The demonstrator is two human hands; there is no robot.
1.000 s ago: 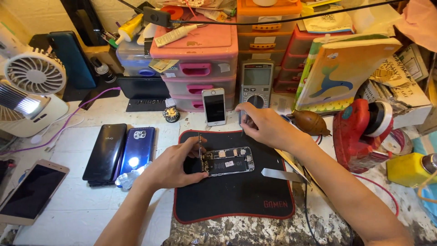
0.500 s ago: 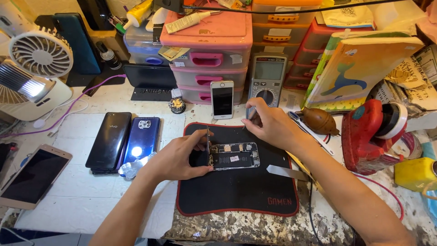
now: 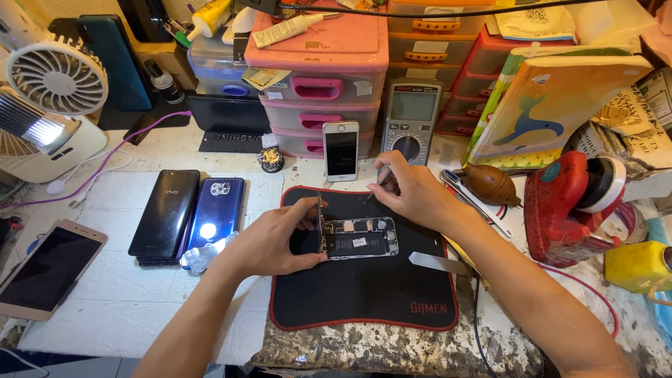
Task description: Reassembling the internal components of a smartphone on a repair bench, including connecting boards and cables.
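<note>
An opened phone (image 3: pixel 360 238) with its insides showing lies on a black mat with a red edge (image 3: pixel 364 294). My left hand (image 3: pixel 276 238) grips the phone's left end, where its screen panel (image 3: pixel 320 213) stands lifted on edge. My right hand (image 3: pixel 413 192) hovers over the mat's far edge, apart from the phone, pinching thin metal tweezers (image 3: pixel 383 176) that point down to the left.
A white phone (image 3: pixel 341 150) leans against pink drawers (image 3: pixel 318 77), next to a grey multimeter (image 3: pixel 411 119). A black phone (image 3: pixel 166 213), a blue phone (image 3: pixel 215 213) and a gold phone (image 3: pixel 49 266) lie at left. A white fan (image 3: pixel 49 105), a red tool (image 3: pixel 574 199), a brown blower (image 3: pixel 490 184) and a metal strip (image 3: pixel 437 262) surround the mat.
My right hand has lifted a little off the far edge of the mat and now shows the tweezers. My left hand stays on the opened phone. The camera has shifted slightly.
</note>
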